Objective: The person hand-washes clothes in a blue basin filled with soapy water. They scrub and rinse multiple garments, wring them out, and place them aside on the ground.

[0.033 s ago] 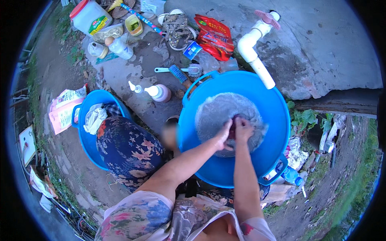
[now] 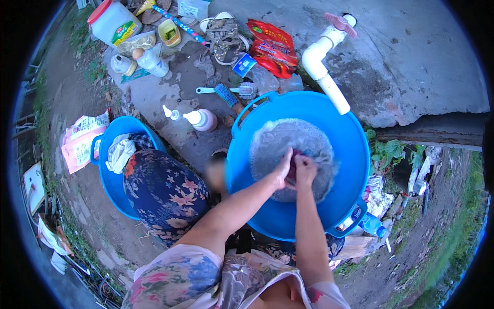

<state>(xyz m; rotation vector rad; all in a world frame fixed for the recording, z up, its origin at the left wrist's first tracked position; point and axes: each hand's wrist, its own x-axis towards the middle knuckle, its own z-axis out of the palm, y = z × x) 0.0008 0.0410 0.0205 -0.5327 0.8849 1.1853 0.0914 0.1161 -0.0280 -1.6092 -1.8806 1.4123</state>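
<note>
A large blue basin [image 2: 352, 180] holds cloudy, sudsy water [image 2: 272, 139] in front of me. My left hand [image 2: 282, 171] and my right hand [image 2: 306, 171] meet over the middle of the water. Between them is a small, wet, dark red cloth [image 2: 293, 166]. Both hands are closed around this cloth, my right fingers curled in a fist against it. Much of the cloth is covered by my fingers, so its full shape does not show.
A white pipe with a tap [image 2: 329, 85] overhangs the basin's far rim. Beyond the left rim are a pump bottle [image 2: 206, 120] and a blue-bristled brush [image 2: 226, 94]. A smaller blue tub [image 2: 110, 183] with clothes stands left. A red packet [image 2: 270, 49] lies behind.
My hands and the cloth have shifted slightly left, and my right fist sits closer against my left hand. The whole view has moved a little.
</note>
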